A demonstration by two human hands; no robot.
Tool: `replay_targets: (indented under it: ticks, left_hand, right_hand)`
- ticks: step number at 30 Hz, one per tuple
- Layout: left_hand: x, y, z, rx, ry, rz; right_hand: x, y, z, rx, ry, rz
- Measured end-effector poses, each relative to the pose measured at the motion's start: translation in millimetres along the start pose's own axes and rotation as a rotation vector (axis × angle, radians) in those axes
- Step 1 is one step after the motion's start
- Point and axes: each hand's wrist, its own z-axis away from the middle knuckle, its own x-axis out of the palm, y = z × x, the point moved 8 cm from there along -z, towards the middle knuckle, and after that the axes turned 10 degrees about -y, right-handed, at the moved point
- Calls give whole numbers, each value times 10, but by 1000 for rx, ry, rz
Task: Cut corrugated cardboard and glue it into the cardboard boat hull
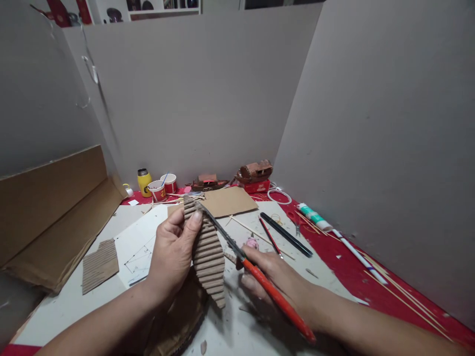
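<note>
My left hand (172,247) pinches the upper end of a leaf-shaped piece of corrugated cardboard (210,259) between thumb and fingers. Its ribbed side faces me, and it is held up above the table. In my right hand (274,272) is a pair of shears (276,296) with a long red handle and a dark blade. The blade points up and left along the cardboard's right edge, its tip close to my left thumb. The other handle is hidden by my hand. A round brown cardboard-like piece (181,316) lies beneath my left wrist.
A cardboard scrap (100,264) and a line drawing (141,254) lie left. Behind are a flat cardboard sheet (230,201), a yellow bottle (144,183), paper cups (156,190) and model boats (256,172). Black rods (285,235) and a sealant tube (313,216) are right. Grey panels surround the table.
</note>
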Motion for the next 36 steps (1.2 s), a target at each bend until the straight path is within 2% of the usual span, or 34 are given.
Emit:
replay_targets:
  ticks: [9,22,36]
  left_hand:
    - [32,-88,8,-60,-18,106]
    - [91,-110,41,-87,-41,195]
    - [128,-119,45,-153,-73,292]
  right_hand:
    - [24,20,-11,-94,53,-139]
    - [43,8,7,-159,92,-174]
    - [49,17,5,-139,114,-204]
